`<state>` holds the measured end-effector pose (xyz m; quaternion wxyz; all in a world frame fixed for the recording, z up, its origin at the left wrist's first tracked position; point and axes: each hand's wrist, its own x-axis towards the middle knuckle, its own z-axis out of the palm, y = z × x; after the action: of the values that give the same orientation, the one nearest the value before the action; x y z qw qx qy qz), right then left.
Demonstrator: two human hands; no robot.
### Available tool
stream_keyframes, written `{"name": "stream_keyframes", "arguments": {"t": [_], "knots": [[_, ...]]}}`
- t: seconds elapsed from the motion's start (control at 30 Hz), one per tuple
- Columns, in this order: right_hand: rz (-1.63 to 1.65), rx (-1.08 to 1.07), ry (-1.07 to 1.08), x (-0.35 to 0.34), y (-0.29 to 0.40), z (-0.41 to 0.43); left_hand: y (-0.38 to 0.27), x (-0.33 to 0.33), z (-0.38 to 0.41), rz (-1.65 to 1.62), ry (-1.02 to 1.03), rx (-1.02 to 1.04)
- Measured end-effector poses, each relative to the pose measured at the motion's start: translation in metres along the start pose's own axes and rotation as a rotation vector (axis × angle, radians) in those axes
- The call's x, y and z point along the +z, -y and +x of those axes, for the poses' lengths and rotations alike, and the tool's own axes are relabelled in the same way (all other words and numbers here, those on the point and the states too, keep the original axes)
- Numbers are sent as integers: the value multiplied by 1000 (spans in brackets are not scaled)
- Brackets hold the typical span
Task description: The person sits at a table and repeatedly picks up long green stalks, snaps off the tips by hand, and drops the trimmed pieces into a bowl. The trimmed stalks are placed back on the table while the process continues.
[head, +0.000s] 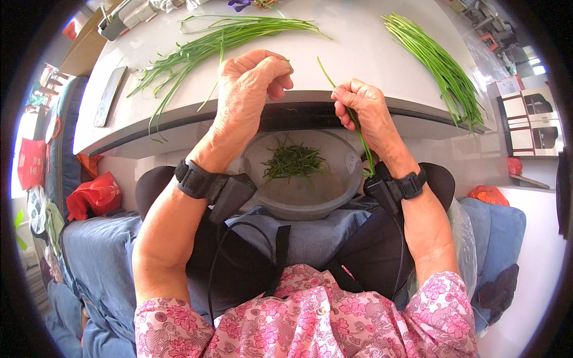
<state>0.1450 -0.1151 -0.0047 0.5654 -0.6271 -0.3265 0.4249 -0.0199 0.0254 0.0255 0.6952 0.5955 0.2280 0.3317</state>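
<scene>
My left hand (pixel 255 76) is raised over the table's front edge, its thumb and fingers pinching a small green bit; a long green leaf hangs behind it. My right hand (pixel 360 105) grips a green stalk (pixel 326 71), whose top sticks up from the fingertips and whose lower part hangs below the palm. A loose pile of long green leaves (pixel 215 42) lies at the left of the white table (pixel 353 53). At the right lies a neater bundle of green stalks (pixel 429 62). Between my knees, a grey plastic basin (pixel 302 208) holds a heap of green scraps (pixel 293 161).
A phone (pixel 109 96) rests at the table's left end, near a dark grey holder (pixel 112 27). A red bag (pixel 96 194) is beside the blue sofa (pixel 98 250). Black cables run from the wrist-worn devices across my lap.
</scene>
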Motion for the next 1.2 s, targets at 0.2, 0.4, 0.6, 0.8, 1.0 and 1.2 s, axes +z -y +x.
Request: {"name": "stream_keyframes", "arguments": {"t": [0.2,0.4,0.6,0.8,1.0,1.2], "knots": [[102,7,28,-3,-1,0,-6,0,-5,213,193,-68],[149,27,50,-5,0,-2,2,2,-14,423,433,-57],[146,9,51,-4,1,-1,10,2,-16,736,472,96],[143,5,50,-3,4,0,19,3,-17,797,524,167],[173,-3,58,-1,4,-1,28,5,-19,707,455,254],[212,29,69,0,2,0,12,10,-18,868,466,113]]}}
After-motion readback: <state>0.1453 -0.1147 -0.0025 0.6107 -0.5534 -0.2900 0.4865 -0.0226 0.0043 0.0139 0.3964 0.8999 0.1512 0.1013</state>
